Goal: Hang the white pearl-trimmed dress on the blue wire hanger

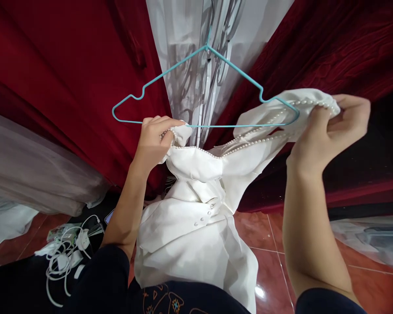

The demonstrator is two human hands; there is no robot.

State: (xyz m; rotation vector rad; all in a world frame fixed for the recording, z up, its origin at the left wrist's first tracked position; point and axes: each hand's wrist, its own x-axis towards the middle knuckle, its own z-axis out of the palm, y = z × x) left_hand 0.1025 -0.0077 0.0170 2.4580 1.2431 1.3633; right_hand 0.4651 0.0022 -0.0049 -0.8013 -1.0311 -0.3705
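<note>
Both hands pinch the dress (196,209) at its beaded neckline: left hand (153,139) mid-frame, right hand (330,126) at right, over the hanger (203,87). The fabric looks soft, light and slippery, so the trimmed edge seems the best hold.

Dark red velvet curtains (62,65) fill the far left and far right. Between them hangs a sheer white patterned drape (199,56). Grey fabric (29,174) lies bunched at the left. White chargers and tangled cables (65,255) sit near left on the glossy red tiled floor (268,244). Clear plastic sheeting (373,240) lies at the right.
</note>
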